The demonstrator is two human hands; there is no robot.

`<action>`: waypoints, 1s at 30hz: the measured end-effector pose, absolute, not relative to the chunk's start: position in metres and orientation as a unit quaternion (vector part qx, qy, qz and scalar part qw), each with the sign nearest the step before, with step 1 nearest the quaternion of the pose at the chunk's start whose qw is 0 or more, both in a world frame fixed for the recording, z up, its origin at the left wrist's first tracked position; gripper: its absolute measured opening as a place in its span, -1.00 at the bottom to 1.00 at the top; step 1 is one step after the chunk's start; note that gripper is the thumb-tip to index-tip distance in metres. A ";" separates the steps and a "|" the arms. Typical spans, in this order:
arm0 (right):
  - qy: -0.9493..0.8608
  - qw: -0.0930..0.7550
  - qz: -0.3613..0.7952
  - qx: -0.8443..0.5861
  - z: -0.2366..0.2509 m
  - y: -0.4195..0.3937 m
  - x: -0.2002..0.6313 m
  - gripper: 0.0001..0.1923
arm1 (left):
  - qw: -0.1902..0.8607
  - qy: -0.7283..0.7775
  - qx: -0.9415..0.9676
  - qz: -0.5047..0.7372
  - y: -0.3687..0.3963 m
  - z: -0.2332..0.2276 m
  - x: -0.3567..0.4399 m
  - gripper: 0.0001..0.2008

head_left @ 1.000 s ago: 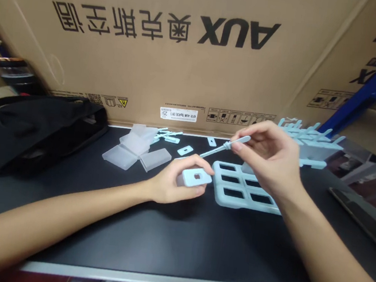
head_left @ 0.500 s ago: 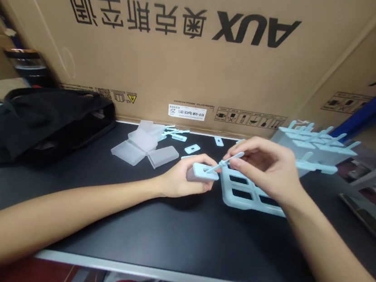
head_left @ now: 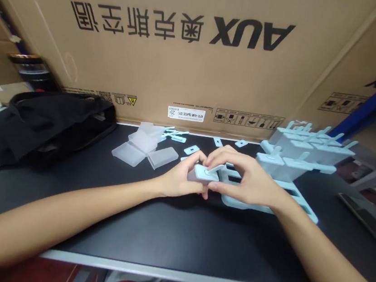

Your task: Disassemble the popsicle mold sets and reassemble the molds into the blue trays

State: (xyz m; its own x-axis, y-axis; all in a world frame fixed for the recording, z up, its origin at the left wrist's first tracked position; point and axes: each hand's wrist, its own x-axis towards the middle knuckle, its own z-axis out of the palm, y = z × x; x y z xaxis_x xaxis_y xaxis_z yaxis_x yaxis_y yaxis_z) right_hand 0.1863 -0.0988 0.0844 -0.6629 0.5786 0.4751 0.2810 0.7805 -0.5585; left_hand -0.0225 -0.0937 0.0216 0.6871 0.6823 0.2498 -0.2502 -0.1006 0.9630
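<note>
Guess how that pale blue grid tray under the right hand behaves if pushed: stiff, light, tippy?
The grid tray looks like thin moulded plastic with open cells, so probably stiff and light. It lies flat on the smooth black table, so it would likely slide, not tip. The right hand over it may pin it.

Your bare forearms reach forward from both lower corners and converge at the centre. Your left hand (head_left: pixel 179 179) curls palm-inward, fingers (head_left: pixel 195 156) bent; your right hand (head_left: pixel 243 180) meets it, fingertips pinched together.
</note>
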 end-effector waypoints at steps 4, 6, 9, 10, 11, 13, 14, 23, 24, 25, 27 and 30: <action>-0.895 0.307 0.208 -0.246 0.087 -0.100 0.189 -0.82 | 0.627 0.179 0.667 0.361 -0.092 0.020 -0.024 -0.55; -0.902 0.295 0.202 -0.244 0.092 -0.100 0.193 -0.83 | 0.606 0.177 0.688 0.358 -0.092 0.020 -0.025 -0.52; -0.894 0.315 0.186 -0.259 0.103 -0.100 0.205 -0.82 | 0.593 0.162 0.704 0.356 -0.091 0.020 -0.024 -0.43; -0.886 0.331 0.179 -0.271 0.106 -0.099 0.211 -0.83 | 0.580 0.170 0.710 0.362 -0.090 0.019 -0.023 -0.40; -0.876 0.348 0.171 -0.286 0.109 -0.098 0.218 -0.83 | 0.556 0.189 0.720 0.371 -0.090 0.019 -0.022 -0.40; -0.858 0.375 0.141 -0.322 0.113 -0.095 0.231 -0.83 | 0.491 0.238 0.745 0.383 -0.090 0.018 -0.019 -0.50; -0.851 0.379 0.115 -0.344 0.114 -0.093 0.238 -0.82 | 0.458 0.258 0.761 0.380 -0.090 0.018 -0.018 -0.58; -0.858 0.274 -0.066 -0.430 0.105 -0.070 0.270 -0.75 | 0.288 0.198 0.887 0.302 -0.093 0.020 -0.015 -0.70; -0.856 0.270 -0.069 -0.435 0.104 -0.069 0.270 -0.75 | 0.276 0.192 0.896 0.290 -0.094 0.020 -0.015 -0.68; -0.853 0.270 -0.073 -0.441 0.104 -0.069 0.271 -0.75 | 0.266 0.190 0.903 0.277 -0.096 0.020 -0.015 -0.66; -0.846 0.270 -0.085 -0.451 0.102 -0.069 0.271 -0.77 | 0.247 0.186 0.915 0.258 -0.098 0.020 -0.015 -0.62; -0.839 0.268 -0.103 -0.463 0.099 -0.067 0.273 -0.77 | 0.209 0.164 0.933 0.242 -0.102 0.021 -0.014 -0.58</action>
State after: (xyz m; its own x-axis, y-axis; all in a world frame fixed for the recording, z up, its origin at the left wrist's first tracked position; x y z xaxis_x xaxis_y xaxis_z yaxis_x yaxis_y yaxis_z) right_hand 0.2728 -0.0673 0.0989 -0.4281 0.7214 0.5443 0.8319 0.5499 -0.0746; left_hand -0.0142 -0.1019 0.0210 0.8292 0.4073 0.3829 0.2050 -0.8588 0.4695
